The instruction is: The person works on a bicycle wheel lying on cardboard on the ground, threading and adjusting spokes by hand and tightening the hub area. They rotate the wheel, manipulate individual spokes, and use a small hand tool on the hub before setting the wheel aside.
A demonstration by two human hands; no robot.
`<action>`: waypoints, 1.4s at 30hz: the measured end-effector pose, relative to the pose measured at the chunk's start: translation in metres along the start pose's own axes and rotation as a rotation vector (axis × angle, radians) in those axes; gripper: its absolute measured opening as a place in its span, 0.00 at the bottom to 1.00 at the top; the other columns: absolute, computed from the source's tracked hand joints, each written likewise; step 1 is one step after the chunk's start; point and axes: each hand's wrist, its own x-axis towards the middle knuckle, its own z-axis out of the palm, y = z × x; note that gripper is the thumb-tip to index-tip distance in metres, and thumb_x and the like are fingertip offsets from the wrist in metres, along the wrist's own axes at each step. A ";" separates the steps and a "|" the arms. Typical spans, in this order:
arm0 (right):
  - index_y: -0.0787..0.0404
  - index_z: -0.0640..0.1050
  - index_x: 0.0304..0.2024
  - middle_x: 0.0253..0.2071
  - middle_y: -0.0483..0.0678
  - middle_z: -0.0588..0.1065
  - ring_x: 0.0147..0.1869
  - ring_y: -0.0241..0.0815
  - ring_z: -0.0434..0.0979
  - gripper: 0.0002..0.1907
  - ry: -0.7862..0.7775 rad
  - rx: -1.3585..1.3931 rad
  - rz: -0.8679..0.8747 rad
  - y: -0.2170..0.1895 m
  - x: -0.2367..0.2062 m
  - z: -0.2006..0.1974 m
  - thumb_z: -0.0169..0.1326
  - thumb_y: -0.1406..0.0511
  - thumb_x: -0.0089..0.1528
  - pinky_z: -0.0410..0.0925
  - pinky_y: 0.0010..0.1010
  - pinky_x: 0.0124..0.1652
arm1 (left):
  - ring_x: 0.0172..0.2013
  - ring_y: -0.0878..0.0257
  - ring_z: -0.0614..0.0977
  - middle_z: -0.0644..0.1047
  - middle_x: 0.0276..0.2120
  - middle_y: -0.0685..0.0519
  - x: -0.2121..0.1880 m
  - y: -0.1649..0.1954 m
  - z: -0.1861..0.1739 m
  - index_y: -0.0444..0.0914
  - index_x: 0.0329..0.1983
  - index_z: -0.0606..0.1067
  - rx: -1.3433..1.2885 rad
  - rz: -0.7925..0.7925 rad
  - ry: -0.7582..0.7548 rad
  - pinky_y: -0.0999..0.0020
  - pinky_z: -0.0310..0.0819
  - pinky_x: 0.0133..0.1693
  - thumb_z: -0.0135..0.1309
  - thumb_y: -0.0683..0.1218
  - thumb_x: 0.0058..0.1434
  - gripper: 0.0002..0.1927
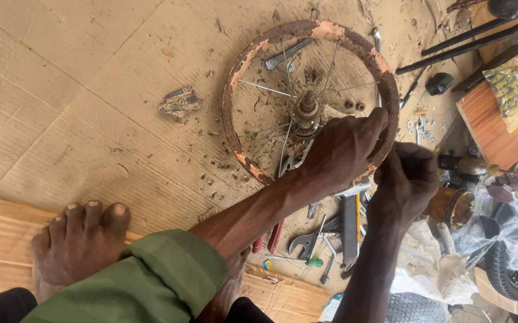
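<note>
The person is working on a small rusted bicycle wheel point(310, 101) that lies flat on sheets of cardboard point(91, 90). The step in hand looks like work at the rim on its near right side, one hand steadying the wheel while the other works at its edge. The next move would seem to call for a firm hold on the rim and careful pressure at that one spot, since the metal is flaking with rust and the spokes are thin and bent.

The left hand point(342, 149) lies over the rim, its fingers point(371, 122) curled down and closed around the rusty edge, reaching in toward the hub point(308, 107). The right hand point(405, 179) sits just outside those fingers, touching or nearly touching the rim, bunched into a tight fist; whether it grips a small tool cannot be told.

Below both hands lie spanners point(306, 242), red-handled pliers point(271, 239) and a screwdriver point(295, 260). Beyond the fingertips, inside the wheel, another spanner point(286, 55) rests on the cardboard. A bare foot point(79, 239) stands well to the left.
</note>
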 end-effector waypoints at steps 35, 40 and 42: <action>0.67 0.80 0.47 0.37 0.49 0.80 0.32 0.30 0.74 0.07 -0.295 0.024 0.212 -0.013 0.033 -0.028 0.58 0.77 0.66 0.64 0.18 0.30 | 0.21 0.50 0.83 0.79 0.22 0.44 0.012 0.003 0.000 0.31 0.53 0.62 0.060 -0.100 -0.131 0.56 0.74 0.18 0.60 0.37 0.53 0.27; 0.65 0.79 0.49 0.36 0.47 0.79 0.31 0.28 0.72 0.07 -0.281 -0.102 0.099 -0.013 0.027 -0.037 0.57 0.74 0.68 0.63 0.18 0.29 | 0.26 0.55 0.85 0.81 0.29 0.45 0.016 0.005 -0.003 0.37 0.50 0.67 -0.114 -0.284 -0.308 0.61 0.80 0.22 0.54 0.38 0.64 0.13; 0.66 0.79 0.49 0.35 0.46 0.78 0.31 0.28 0.71 0.05 -0.301 -0.095 0.033 -0.008 0.025 -0.039 0.56 0.73 0.70 0.63 0.19 0.30 | 0.30 0.57 0.85 0.81 0.30 0.47 0.017 0.005 -0.006 0.38 0.43 0.70 -0.141 -0.180 -0.259 0.60 0.80 0.28 0.58 0.42 0.62 0.09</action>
